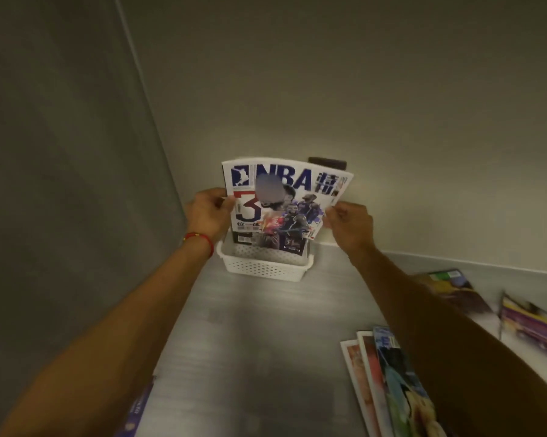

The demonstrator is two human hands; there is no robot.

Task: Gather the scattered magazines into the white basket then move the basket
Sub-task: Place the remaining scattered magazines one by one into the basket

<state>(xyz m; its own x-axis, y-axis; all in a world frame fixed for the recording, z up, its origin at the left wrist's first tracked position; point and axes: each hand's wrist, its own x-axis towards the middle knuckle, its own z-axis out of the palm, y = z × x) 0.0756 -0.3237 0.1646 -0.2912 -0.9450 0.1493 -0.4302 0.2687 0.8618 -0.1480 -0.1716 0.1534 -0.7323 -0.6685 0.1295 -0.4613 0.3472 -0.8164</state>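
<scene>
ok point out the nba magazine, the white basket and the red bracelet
NBA magazine point(284, 203), head view, middle of the cover
white basket point(262, 268), head view, perforated front wall
red bracelet point(199, 239), head view, band on the left wrist

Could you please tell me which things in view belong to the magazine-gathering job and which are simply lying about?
Part of the job:
NBA magazine, held by left hand and right hand
white basket
fanned magazines
magazines at right
magazine at lower left

Just there:
dark wall fitting
red wrist string
</scene>
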